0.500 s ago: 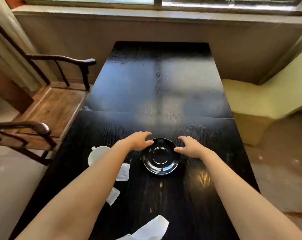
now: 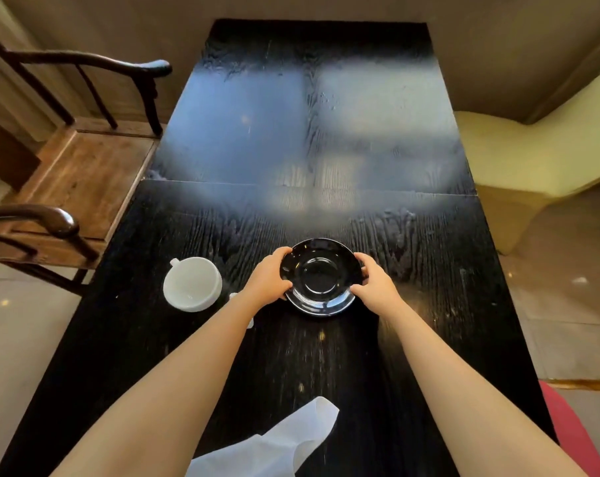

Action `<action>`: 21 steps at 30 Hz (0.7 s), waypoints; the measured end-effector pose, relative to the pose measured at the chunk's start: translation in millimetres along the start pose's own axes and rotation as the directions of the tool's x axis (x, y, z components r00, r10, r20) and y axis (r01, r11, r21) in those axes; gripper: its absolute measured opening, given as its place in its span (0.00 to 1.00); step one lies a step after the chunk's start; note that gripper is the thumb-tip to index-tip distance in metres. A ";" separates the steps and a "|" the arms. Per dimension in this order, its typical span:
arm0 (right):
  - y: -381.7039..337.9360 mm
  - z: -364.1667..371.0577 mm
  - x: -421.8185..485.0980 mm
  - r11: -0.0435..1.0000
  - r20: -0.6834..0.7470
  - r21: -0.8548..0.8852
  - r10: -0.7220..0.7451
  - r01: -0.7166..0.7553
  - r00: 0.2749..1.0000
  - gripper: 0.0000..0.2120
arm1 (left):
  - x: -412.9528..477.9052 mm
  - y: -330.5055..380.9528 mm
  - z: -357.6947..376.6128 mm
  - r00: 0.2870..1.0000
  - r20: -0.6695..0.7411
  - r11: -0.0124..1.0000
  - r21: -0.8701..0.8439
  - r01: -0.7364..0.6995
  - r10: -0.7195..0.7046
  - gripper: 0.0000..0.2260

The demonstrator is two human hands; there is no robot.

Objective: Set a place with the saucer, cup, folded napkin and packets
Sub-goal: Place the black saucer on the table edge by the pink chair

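A glossy black saucer point(image 2: 321, 275) is near the middle of the dark table point(image 2: 429, 339). My left hand point(image 2: 269, 277) grips its left rim and my right hand point(image 2: 374, 282) grips its right rim. The saucer's far edge looks tilted up a little. A white cup point(image 2: 192, 284) stands upright on the table to the left of my left arm, handle pointing away. A white napkin point(image 2: 285, 445) lies rumpled at the table's near edge between my forearms. A white packet point(image 2: 249, 322) peeks out from under my left forearm; the rest is hidden.
A dark wooden armchair point(image 2: 71, 173) stands close against the table's left side. A pale yellow seat point(image 2: 532, 156) stands at the right. The table's far half reflects window light. Something red point(image 2: 574, 435) shows at the lower right.
Both hands have closed on the saucer's rim from either side. The camera has tipped downward, so the window is out of view and the packets are mostly covered by my left arm.
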State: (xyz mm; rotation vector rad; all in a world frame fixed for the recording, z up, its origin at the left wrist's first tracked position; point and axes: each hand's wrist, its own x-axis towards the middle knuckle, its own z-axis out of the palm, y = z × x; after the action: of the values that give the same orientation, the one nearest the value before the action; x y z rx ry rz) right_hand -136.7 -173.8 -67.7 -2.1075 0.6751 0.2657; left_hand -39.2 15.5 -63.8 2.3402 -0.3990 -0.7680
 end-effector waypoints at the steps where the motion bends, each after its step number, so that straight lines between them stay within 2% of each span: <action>1: -0.2 0.6 0.0 0.999 -0.011 0.046 0.014 -0.014 1.000 0.32 | 0.3 -1.3 1.3 1.000 -0.015 0.999 -0.035 0.007 -0.007 0.31; 4: -3.4 0.3 -2.5 0.985 -0.020 0.154 0.076 -0.072 0.997 0.31 | -1.3 -0.2 1.2 0.999 -0.022 0.995 -0.092 0.032 -0.034 0.31; 11: -9.3 -15.0 -24.6 0.943 0.019 0.298 0.147 -0.146 0.989 0.31 | -19.3 16.2 -8.8 0.994 0.057 0.960 -0.258 0.108 -0.096 0.32; 16: -14.5 -41.2 -53.8 0.880 0.029 0.438 0.192 -0.185 0.981 0.32 | -38.8 45.0 -20.7 0.991 0.125 0.917 -0.385 0.100 -0.056 0.30; 21: -16.7 -72.6 -103.2 0.840 -0.026 0.514 0.218 -0.174 0.976 0.30 | -65.9 77.5 -17.7 0.985 0.169 0.892 -0.447 0.065 0.013 0.29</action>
State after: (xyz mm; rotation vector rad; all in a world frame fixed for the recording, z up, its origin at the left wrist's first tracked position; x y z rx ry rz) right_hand -217.2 -186.7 30.1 -1.5468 0.9041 0.0929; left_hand -86.5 -4.4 25.8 1.8535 -0.2282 -0.9613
